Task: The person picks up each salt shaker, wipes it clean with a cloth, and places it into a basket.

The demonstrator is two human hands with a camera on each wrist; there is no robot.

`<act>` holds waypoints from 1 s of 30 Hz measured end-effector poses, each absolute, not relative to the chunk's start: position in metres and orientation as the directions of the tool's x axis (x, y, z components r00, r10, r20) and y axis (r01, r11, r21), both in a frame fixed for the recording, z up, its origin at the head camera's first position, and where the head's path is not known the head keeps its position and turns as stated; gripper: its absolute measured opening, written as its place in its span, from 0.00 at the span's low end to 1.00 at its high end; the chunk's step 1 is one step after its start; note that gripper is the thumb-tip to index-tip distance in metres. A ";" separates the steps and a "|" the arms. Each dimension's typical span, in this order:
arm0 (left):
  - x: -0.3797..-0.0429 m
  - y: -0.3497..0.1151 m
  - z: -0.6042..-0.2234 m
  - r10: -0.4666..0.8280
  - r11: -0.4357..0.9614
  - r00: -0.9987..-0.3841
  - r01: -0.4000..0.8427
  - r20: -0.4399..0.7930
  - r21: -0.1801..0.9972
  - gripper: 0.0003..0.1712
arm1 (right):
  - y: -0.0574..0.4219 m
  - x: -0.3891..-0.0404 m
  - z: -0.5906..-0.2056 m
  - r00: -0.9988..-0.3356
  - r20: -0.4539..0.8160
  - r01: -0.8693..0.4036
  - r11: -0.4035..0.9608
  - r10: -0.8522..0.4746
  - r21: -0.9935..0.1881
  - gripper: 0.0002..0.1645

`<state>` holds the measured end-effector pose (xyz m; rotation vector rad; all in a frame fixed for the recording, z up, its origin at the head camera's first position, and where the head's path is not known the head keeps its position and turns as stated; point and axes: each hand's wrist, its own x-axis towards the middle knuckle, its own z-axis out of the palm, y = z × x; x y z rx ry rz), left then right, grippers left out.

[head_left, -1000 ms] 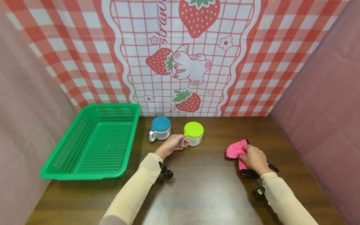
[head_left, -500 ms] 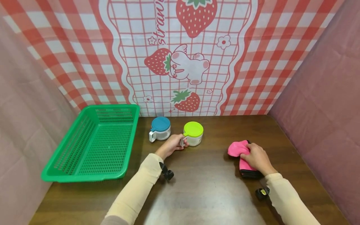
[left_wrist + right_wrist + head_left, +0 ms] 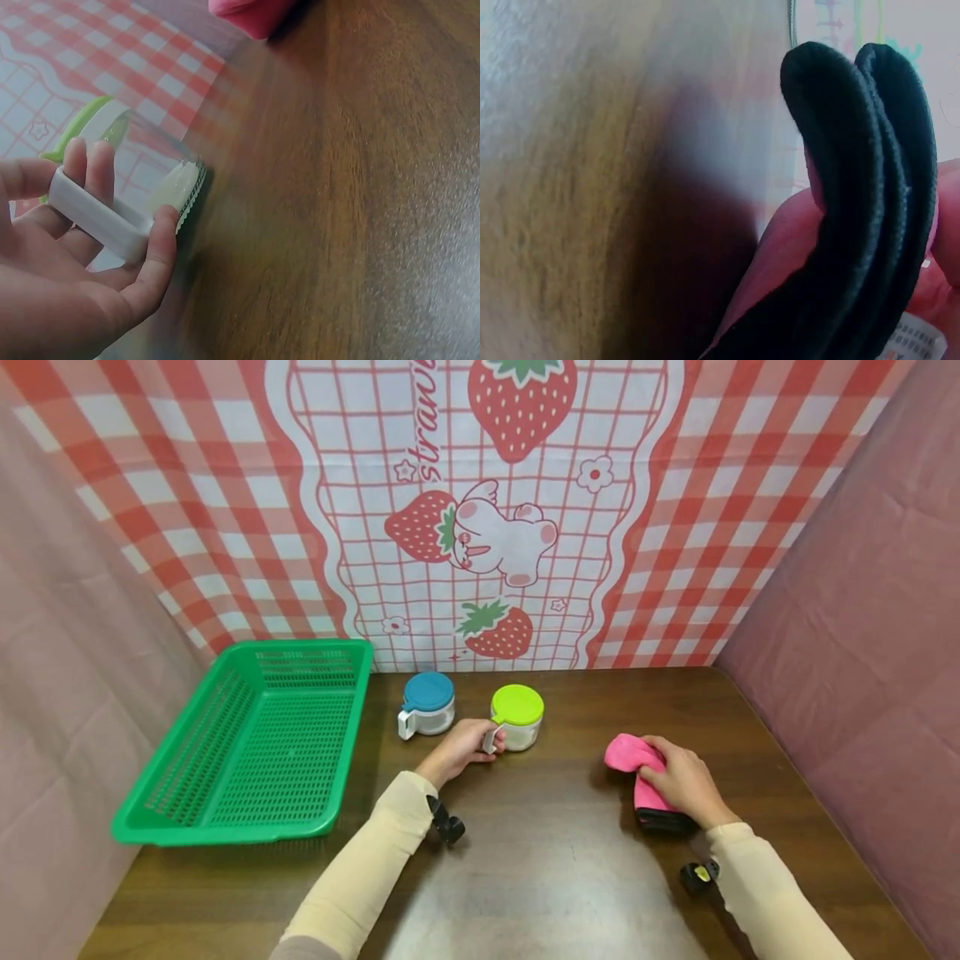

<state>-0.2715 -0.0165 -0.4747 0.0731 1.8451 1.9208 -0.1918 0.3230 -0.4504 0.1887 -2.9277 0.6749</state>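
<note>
My left hand (image 3: pixel 461 747) holds the white handle of a clear jar with a lime-green lid (image 3: pixel 517 706). The left wrist view shows fingers curled around that handle (image 3: pixel 97 214), with pale contents low in the jar. A pink cloth with black edging (image 3: pixel 648 791) is in my right hand (image 3: pixel 686 781), pinched between thumb and fingers, its far end drooping over to the left. Up close in the right wrist view, the folded black edges (image 3: pixel 847 165) stand just above the tabletop, and a white label (image 3: pixel 913 339) shows. Part of the cloth is hidden behind the hand.
A second clear jar with a blue lid and white handle (image 3: pixel 429 693) stands left of the green-lidded one. Farther left sits a green slotted plastic basket (image 3: pixel 348 727). A strawberry-print checked curtain (image 3: pixel 510 527) hangs behind the brown wooden table (image 3: pixel 525 877).
My right hand has gathered the cloth more tightly: the black end sticking out right of the hand has swung in, and its edges now lie together. The left hand stays on the jar handle.
</note>
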 end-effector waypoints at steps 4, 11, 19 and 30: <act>-0.271 -0.016 -0.474 0.374 0.001 -0.884 -0.303 -0.282 0.953 0.13 | 0.322 -0.191 -0.452 -0.981 0.161 -0.173 0.882 -0.112 -0.439 0.27; -0.269 -0.017 -0.472 0.382 0.014 -0.880 -0.302 -0.284 0.953 0.14 | 0.318 -0.189 -0.453 -0.977 0.172 -0.192 0.870 -0.126 -0.455 0.29; -0.266 -0.015 -0.473 0.386 0.000 -0.880 -0.300 -0.277 0.954 0.14 | 0.315 -0.186 -0.453 -0.981 0.150 -0.184 0.863 -0.127 -0.470 0.29; -0.262 -0.015 -0.467 0.487 0.029 -0.817 -0.338 -0.309 0.941 0.19 | 0.316 -0.187 -0.456 -0.979 0.156 -0.193 0.861 -0.134 -0.470 0.32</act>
